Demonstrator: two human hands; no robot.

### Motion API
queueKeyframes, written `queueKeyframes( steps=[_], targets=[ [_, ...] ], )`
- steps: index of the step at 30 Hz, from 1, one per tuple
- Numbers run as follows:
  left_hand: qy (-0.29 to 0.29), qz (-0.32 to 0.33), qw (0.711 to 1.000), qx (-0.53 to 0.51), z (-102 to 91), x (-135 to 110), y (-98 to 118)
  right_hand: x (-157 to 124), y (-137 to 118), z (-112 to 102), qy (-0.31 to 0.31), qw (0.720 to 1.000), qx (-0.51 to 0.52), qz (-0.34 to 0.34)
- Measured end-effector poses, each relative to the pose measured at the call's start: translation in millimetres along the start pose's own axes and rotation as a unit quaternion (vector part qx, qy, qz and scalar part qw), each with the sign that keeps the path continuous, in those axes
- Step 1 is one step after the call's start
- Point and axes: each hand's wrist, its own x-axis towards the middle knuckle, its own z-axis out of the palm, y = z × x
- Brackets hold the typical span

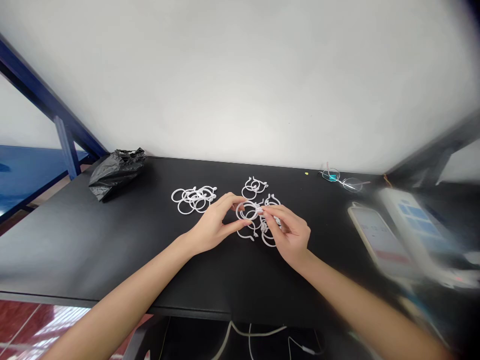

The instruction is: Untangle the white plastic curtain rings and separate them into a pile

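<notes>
Both my hands meet over the middle of the black table (112,250). My left hand (215,226) pinches a white plastic ring (247,211) between thumb and fingers. My right hand (290,232) grips the same ring at its clasp end. Under and behind my hands lies a loose pile of white rings (258,190). A second cluster of white rings (194,199) sits to the left, apart from my hands.
A crumpled black plastic bag (114,171) lies at the back left. Eyeglasses (342,181) rest at the back right. A phone (377,237) and a white device (420,227) lie at the right. Cables (255,335) hang below the front edge. A white wall stands behind.
</notes>
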Motion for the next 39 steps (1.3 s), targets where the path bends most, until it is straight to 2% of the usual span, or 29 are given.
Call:
queueKeyframes(
  steps=[19, 24, 29, 32, 34, 37, 39],
  targets=[
    [-0.022, -0.031, 0.999, -0.029, -4.1, 2, 7, 1, -3, -1, -0.008, 1.000, 0.000, 0.027],
    [-0.035, -0.024, 0.999, -0.015, -6.1, 2, 6, 1, -2, -1, -0.004, 1.000, 0.008, 0.019],
    [-0.022, -0.011, 1.000, 0.010, -6.8, 2, 2, 3, -5, 1, -0.009, 1.000, 0.003, 0.002],
    [0.001, 0.009, 0.998, 0.066, -9.0, 2, -2, 4, -6, 2, -0.013, 1.000, -0.004, -0.017],
    [0.018, 0.026, 0.989, 0.141, -13.0, 3, -6, 4, -6, 3, -0.017, 1.000, -0.008, -0.007],
    [0.035, 0.033, 0.956, 0.291, -23.5, 5, -12, 3, -7, 4, -0.019, 1.000, -0.007, 0.007],
    [0.044, 0.015, 0.925, 0.376, -32.9, 6, -16, 4, -8, 5, -0.019, 1.000, 0.000, -0.002]
  ],
)
